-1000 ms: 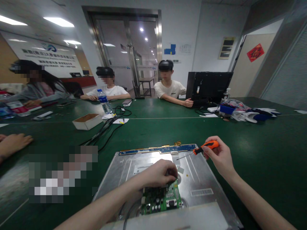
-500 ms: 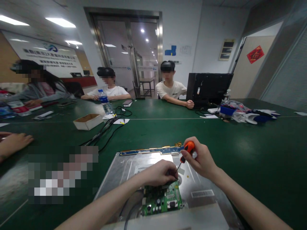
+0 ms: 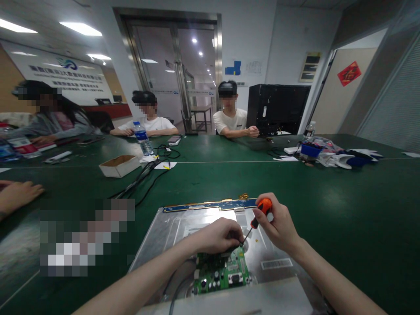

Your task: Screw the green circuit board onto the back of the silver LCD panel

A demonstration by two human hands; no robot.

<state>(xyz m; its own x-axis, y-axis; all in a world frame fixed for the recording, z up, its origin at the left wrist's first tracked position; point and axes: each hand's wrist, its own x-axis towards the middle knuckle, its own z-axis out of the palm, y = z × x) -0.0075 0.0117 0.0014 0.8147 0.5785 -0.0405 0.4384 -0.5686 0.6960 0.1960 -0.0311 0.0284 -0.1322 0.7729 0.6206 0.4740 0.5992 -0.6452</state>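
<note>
My right hand point(image 3: 278, 219) is closed around the orange and black handle of a screwdriver point(image 3: 264, 207). Its thin shaft slants down to the left, and the tip meets the upper right corner of a green circuit board point(image 3: 223, 273). At that same corner my left hand point(image 3: 223, 236) has its fingers pinched together beside the tip; whatever they may hold is hidden. The board lies on a silver metal panel point(image 3: 278, 249), with part of it covered by my left hand. A narrow blue circuit strip point(image 3: 203, 206) runs along the panel's far edge.
Black cables point(image 3: 138, 175) and a small open box point(image 3: 120, 166) lie to the left, near a water bottle point(image 3: 141, 138). Across the green table point(image 3: 344, 210), a person handles a black monitor point(image 3: 278, 109). Another person's hand point(image 3: 24, 194) rests at the left edge.
My right hand and the screwdriver have shifted slightly right and down, bringing the tip to the board's corner. My left hand stays nearly still. The far person's monitor has tilted and moved back left.
</note>
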